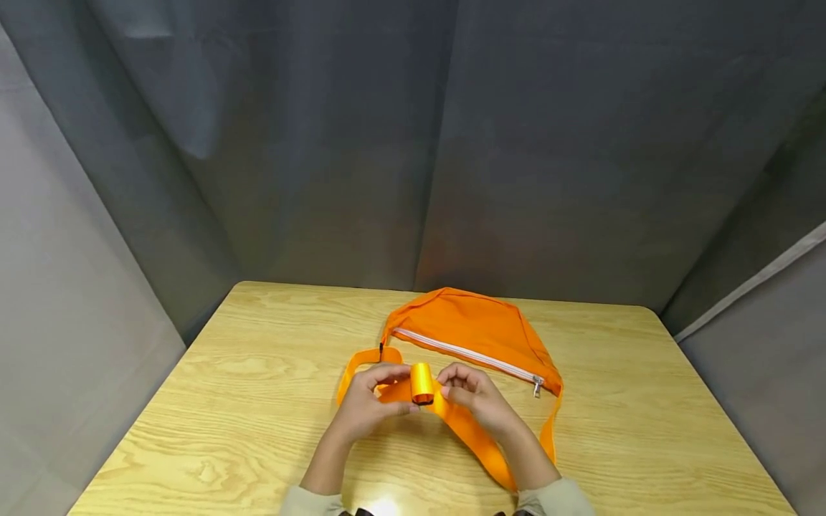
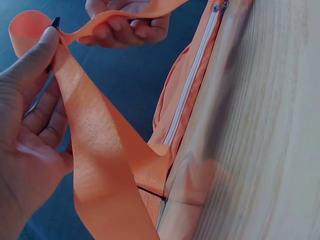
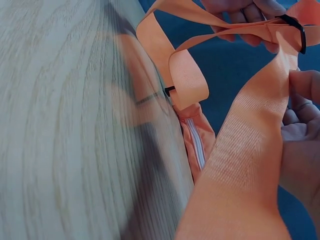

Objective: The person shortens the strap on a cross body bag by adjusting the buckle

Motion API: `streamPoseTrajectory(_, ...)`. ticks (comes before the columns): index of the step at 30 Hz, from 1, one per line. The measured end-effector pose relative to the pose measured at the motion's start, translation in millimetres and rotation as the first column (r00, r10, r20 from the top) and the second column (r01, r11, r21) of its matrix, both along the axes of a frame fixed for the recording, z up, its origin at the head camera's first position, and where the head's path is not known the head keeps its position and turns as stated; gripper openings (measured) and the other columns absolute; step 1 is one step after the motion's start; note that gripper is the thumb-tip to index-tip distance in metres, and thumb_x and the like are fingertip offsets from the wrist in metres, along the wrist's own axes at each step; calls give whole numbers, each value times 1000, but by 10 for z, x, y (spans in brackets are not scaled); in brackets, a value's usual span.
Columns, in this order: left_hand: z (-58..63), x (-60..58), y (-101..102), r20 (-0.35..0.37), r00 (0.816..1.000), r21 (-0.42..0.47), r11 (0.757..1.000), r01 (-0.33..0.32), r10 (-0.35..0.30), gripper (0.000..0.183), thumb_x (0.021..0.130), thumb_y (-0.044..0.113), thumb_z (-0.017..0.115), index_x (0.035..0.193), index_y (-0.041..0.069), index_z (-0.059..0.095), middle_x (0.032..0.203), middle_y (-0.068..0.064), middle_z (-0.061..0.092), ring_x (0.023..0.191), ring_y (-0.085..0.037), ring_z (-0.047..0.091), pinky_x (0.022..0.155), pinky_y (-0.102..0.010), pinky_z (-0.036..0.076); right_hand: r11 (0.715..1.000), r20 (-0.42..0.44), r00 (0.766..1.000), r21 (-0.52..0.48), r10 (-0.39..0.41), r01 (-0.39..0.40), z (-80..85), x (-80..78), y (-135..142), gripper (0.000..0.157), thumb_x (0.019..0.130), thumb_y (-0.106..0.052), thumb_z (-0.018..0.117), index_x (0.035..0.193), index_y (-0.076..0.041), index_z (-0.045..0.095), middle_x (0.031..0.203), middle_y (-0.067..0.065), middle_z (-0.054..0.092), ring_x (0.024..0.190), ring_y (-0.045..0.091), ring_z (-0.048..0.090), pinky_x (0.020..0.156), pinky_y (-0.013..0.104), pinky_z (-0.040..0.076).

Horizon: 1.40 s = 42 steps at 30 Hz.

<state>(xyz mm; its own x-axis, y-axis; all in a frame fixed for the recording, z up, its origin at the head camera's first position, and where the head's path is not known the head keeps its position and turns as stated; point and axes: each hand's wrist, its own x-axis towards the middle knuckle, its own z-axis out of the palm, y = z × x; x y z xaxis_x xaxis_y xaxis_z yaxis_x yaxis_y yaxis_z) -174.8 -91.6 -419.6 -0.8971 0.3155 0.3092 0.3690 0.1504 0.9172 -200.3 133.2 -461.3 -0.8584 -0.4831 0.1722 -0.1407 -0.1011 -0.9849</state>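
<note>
An orange waist bag (image 1: 474, 322) lies on the table with its white zipper (image 1: 461, 350) facing me. In front of it, both hands hold its orange strap (image 1: 477, 433) raised off the tabletop. My left hand (image 1: 363, 406) pinches the strap at a black slider buckle (image 3: 302, 35), thumb on one side and fingers on the other. A short loop of strap (image 1: 422, 381) stands up out of this buckle. Just right of the loop, my right hand (image 1: 479, 398) grips the strap between thumb and curled fingers. The strap's slack hangs down under the right forearm.
The wooden table (image 1: 213, 401) has a grey curtain (image 1: 335, 143) behind it and paler grey panels at both sides. A second black ring (image 1: 381, 351) joins the strap to the bag's left end. A metal zipper pull (image 1: 538, 388) hangs at the right end.
</note>
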Motion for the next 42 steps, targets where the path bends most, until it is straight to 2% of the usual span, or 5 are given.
streamPoseTrajectory(13,18,9,-12,-73,997,19,1000,16,-15,45,64,0,83,106,-1,67,101,-5,64,96,-30,56,82,-51,44,997,23,999,-78,30,-28,-37,-33,37,7,90,-4,54,96,-6,58,88,5,53,80,16,46,71,26,40)
streamPoseTrajectory(27,18,0,19,-2,994,84,990,110,-111,45,65,-4,81,106,-4,65,106,-12,63,97,-22,57,85,-46,46,985,-4,994,-132,109,-109,-33,-72,62,13,90,-2,55,95,-10,63,88,1,58,77,12,49,67,24,41)
streamPoseTrajectory(34,11,4,27,-22,996,89,992,93,-91,45,63,-6,81,105,-4,66,105,-11,63,97,-31,57,84,-48,46,994,-1,997,-66,82,-82,51,-13,90,15,90,-2,57,105,-3,60,96,8,59,82,15,55,72,25,47)
streamPoseTrajectory(38,-9,-6,20,-14,996,106,990,94,-93,46,64,-6,81,107,-4,65,105,-11,63,97,-34,57,84,-48,46,998,-122,991,36,64,-60,137,81,106,38,87,0,63,122,4,51,103,19,57,91,24,58,77,30,50)
streamPoseTrajectory(42,-16,-9,16,8,995,120,988,96,-97,46,64,-5,81,108,-5,65,106,-10,64,98,-34,57,85,-49,45,981,-250,968,189,7,42,321,203,46,53,79,0,71,127,2,49,100,16,58,90,32,56,75,36,47)
